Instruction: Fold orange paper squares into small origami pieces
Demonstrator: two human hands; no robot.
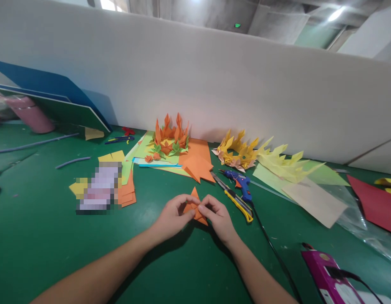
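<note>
A small folded orange paper piece [194, 198] with a pointed tip lies on the green table [40, 236] between both hands. My left hand [173, 215] pinches its left side with curled fingers. My right hand [217, 215] pinches its right side, thumb and fingers pressed on the fold. The two hands touch each other over the paper.
Behind stand orange paper flowers [170, 135] on coloured sheets, a loose orange sheet [198, 166], yellow paper flowers [238, 152] and pale yellow sheets [287, 166]. A blue glue gun [241, 182], a yellow utility knife [238, 202], a black cable [274, 253], a magenta box [325, 276] and red paper [376, 202] lie right.
</note>
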